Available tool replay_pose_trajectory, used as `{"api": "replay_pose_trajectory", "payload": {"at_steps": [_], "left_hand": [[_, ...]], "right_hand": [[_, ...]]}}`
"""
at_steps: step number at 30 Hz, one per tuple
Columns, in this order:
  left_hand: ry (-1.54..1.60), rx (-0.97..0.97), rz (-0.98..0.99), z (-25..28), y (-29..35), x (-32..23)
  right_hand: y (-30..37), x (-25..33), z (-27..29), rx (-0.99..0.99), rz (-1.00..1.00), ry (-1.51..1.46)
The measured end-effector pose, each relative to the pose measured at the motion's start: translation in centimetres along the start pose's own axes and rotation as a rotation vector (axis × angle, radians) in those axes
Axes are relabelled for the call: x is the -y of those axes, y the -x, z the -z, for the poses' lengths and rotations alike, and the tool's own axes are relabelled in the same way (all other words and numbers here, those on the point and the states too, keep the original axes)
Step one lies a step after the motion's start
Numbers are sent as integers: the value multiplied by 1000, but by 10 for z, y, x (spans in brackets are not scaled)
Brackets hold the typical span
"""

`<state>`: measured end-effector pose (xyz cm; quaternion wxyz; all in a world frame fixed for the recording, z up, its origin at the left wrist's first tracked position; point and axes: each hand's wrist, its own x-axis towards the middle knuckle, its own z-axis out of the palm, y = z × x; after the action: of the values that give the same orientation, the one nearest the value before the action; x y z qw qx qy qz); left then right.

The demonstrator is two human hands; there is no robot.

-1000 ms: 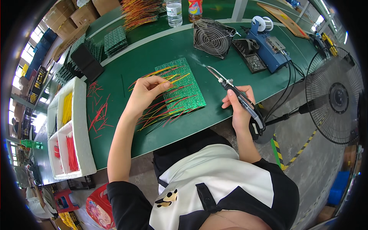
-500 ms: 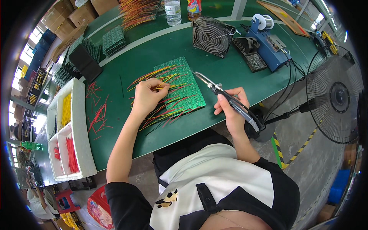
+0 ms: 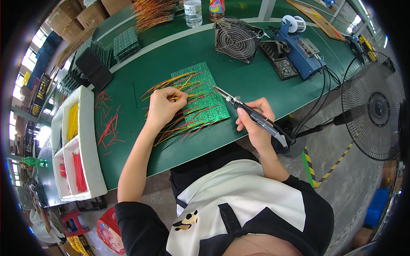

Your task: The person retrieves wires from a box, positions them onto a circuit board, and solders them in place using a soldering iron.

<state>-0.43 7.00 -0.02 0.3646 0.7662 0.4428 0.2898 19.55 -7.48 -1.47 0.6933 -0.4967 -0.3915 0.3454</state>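
Observation:
A green circuit board panel (image 3: 217, 112) lies on the green workbench, with red and yellow wires (image 3: 171, 81) fanning out from it to the left. My left hand (image 3: 167, 103) is over the panel's left edge, thumb and fingers pinched on a yellow wire (image 3: 184, 87) that slants up from the fingertips. In my right hand (image 3: 257, 121) is a soldering iron (image 3: 256, 115) with a grey and black handle. Its metal tip points left and is over the panel's right edge; whether it touches the board I cannot tell.
A white foam box (image 3: 96, 158) of yellow and red wires stands at the left, loose red wires (image 3: 112, 128) beside it. Beyond the panel are a small square fan (image 3: 237, 40) and a blue solder feeder (image 3: 299, 53). A black pedestal fan (image 3: 376, 106) stands right.
The iron's tip has moved left and slightly down, from beside the panel to over its right edge. The yellow wire at my left fingertips now slants upward; that hand has barely shifted.

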Motion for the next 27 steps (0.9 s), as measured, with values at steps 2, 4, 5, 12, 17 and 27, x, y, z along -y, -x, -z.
{"api": "replay_pose_trajectory", "payload": {"at_steps": [2,4,5,12,17,27], "left_hand": [[16,-17,-4,-1,1,-3],[32,-34,-7,-1,1,-4],[38,-35,-14,-1,1,-4],[10,18,12,1,-1,1],[13,18,6,1,0,-1],[26,10,-11,0,0,0]], "right_hand": [[-1,0,1,37,-23,36],[-2,0,0,47,-35,45],[-2,1,0,56,-46,53],[-2,0,0,81,-57,89],[-2,-1,0,65,-38,79],[-2,-2,1,82,-31,117]]}}
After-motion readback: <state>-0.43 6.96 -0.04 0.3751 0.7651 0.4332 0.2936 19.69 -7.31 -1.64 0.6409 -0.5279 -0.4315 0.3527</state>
